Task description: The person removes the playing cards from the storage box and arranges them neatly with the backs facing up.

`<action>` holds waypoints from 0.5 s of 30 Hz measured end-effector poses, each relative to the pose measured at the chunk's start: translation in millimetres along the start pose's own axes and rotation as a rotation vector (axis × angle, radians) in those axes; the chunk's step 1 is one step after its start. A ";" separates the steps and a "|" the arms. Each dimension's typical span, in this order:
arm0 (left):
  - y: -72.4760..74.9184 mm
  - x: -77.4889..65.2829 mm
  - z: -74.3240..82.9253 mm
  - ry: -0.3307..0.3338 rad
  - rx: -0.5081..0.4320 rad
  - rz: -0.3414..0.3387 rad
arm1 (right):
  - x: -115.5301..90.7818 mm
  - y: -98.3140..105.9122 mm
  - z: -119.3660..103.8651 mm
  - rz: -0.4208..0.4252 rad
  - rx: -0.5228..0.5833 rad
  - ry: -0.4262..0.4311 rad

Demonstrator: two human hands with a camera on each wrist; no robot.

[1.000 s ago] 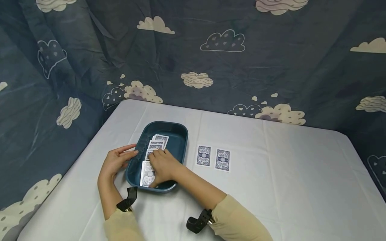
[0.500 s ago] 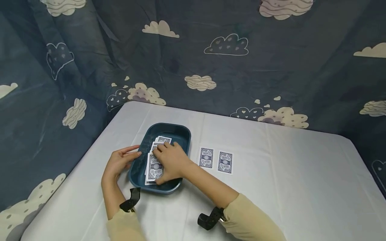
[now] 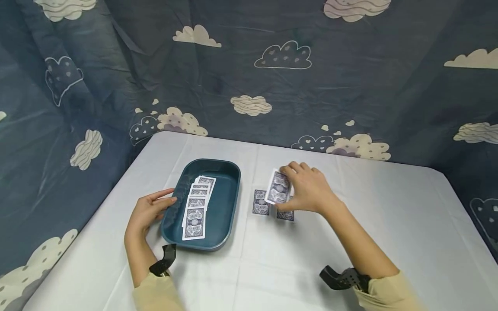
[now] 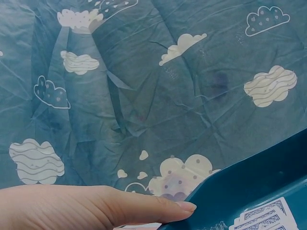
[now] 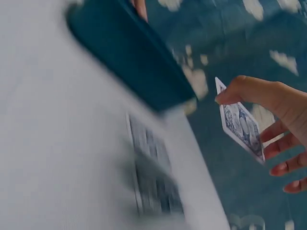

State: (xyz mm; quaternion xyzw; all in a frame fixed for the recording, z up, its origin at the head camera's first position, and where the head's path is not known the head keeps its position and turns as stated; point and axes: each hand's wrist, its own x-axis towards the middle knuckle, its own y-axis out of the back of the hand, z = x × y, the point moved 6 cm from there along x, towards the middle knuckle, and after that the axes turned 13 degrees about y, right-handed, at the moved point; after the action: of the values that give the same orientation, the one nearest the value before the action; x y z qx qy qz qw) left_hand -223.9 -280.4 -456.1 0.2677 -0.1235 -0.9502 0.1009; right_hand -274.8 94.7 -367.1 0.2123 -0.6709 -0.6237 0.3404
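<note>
My right hand (image 3: 309, 188) pinches a playing card (image 3: 279, 187) between thumb and fingers, above the table. The card is tilted, its blue patterned back showing in the head view. Below it two cards lie face down: the left card (image 3: 260, 202) and the right card (image 3: 285, 215), partly covered by the hand and held card. My left hand (image 3: 149, 214) touches the left rim of a dark teal tray (image 3: 223, 207), fingers fairly straight; in the left wrist view the thumb (image 4: 158, 207) lies at the rim. Inside the tray, several overlapping cards (image 3: 194, 223) form a column, backs up.
A white cloth covers the table (image 3: 373, 224). Behind and to the left hangs a dark blue curtain (image 3: 218, 73) with cloud prints. Each wrist wears a black band, the left band (image 3: 164, 260) close to the tray's near corner.
My right hand has lifted a card out of the tray and moved right, over the two cards on the table. The left hand stays at the tray's rim.
</note>
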 end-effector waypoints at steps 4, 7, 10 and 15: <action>0.8 -1.6 0.0 0.007 -0.013 -0.011 | -29.5 -18.2 36.6 -0.087 -0.023 -0.044; 0.8 -2.2 -0.1 0.010 -0.019 -0.013 | -46.1 -37.5 50.8 -0.161 -0.031 -0.045; 0.8 -1.9 -0.7 0.014 -0.025 -0.016 | -57.0 -53.1 55.9 -0.216 -0.020 -0.038; -0.2 0.4 -1.5 0.021 -0.028 -0.013 | -63.7 -63.3 57.7 -0.244 0.037 -0.045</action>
State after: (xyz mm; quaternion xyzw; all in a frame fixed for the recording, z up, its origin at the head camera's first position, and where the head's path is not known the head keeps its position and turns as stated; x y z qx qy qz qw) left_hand -223.4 -280.6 -457.6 0.2768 -0.1073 -0.9497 0.0999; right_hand -282.1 171.5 -440.9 0.2844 -0.6589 -0.6527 0.2430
